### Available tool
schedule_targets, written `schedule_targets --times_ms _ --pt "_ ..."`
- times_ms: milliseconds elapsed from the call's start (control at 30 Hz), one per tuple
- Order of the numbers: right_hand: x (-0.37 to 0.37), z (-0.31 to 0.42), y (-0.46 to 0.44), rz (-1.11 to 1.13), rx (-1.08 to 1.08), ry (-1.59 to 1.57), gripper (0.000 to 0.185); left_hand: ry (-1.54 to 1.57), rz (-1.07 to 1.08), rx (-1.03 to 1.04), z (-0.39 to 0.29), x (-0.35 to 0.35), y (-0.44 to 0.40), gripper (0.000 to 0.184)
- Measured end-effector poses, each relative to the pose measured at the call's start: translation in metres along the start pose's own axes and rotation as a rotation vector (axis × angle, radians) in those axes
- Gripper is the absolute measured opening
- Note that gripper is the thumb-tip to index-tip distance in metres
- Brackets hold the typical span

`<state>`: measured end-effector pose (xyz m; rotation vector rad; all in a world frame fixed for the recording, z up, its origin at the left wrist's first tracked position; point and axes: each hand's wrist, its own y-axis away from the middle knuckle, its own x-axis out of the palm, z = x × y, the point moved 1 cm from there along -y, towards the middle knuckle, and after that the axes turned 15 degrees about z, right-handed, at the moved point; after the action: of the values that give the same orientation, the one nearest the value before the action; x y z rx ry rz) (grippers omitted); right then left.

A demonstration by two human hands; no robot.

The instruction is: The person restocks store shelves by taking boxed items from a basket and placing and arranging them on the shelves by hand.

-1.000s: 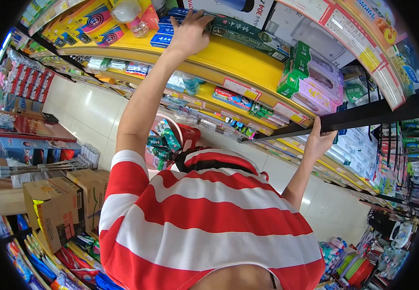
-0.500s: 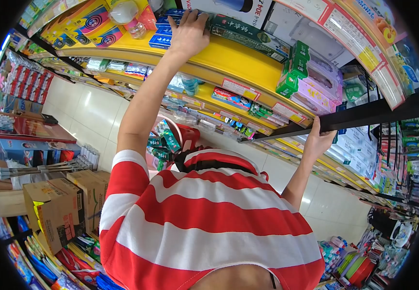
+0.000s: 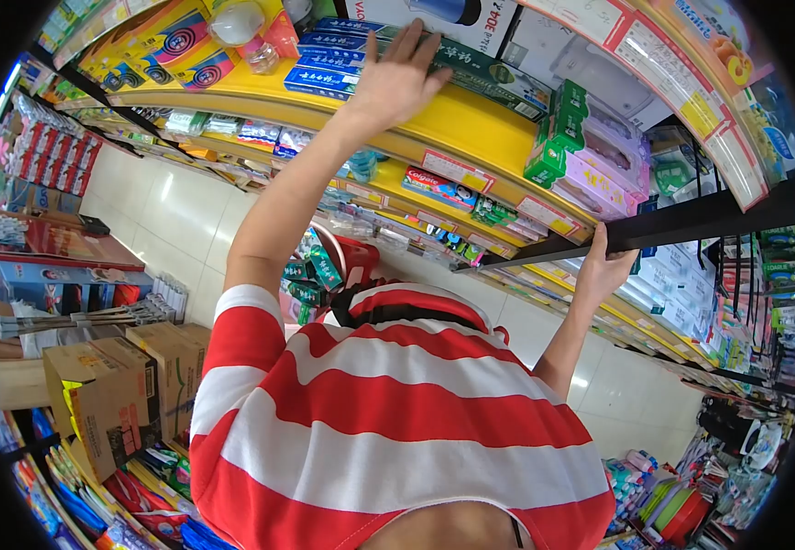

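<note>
My left hand reaches over the yellow shelf, fingers spread and nothing held, its fingertips over the left part of a dark green box. To its left several blue boxes lie stacked beside each other. Lower right, my right hand is closed round the edge of a black shelf upright. Near that upright stand green and pink boxed packs. Whether my left palm touches the green box I cannot tell.
Yellow boxes and a pink-capped bottle stand at the shelf's left. A basket with green packs is below, near my body. Cardboard boxes stand lower left. A Colgate box lies on the lower shelf.
My left hand has moved right, off the blue boxes to the dark green box, and its fingers have spread. The blue boxes show more fully. My right hand has stayed in place.
</note>
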<state>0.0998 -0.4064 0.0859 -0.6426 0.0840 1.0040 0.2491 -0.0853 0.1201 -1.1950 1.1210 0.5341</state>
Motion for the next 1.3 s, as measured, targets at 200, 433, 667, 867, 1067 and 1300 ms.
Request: schedule_targets --times_ms 200,433,667,867,1067,1300 --pt "0.000 -0.001 0.001 0.003 0.019 -0.007 0.033 -0.166 0.011 -0.038 -0.010 -0.002 0.002 0.059" --pt "-0.001 0.001 0.000 0.019 0.049 0.016 0.034 0.115 0.022 0.009 -0.008 -0.008 -0.001 0.049" --pt "0.001 -0.001 0.001 -0.008 0.027 0.028 0.033 0.184 0.037 0.062 -0.008 -0.024 0.015 0.040" --pt "0.001 0.001 0.001 0.003 0.022 -0.008 0.036 0.010 -0.011 0.099 -0.014 -0.023 0.031 0.034" --pt "0.000 0.002 0.001 0.008 0.032 0.009 0.035 -0.108 0.008 0.100 -0.011 -0.016 0.015 0.033" --pt "0.000 0.001 0.001 -0.004 0.028 0.027 0.033 -0.038 0.078 0.149 0.006 -0.004 -0.002 0.043"
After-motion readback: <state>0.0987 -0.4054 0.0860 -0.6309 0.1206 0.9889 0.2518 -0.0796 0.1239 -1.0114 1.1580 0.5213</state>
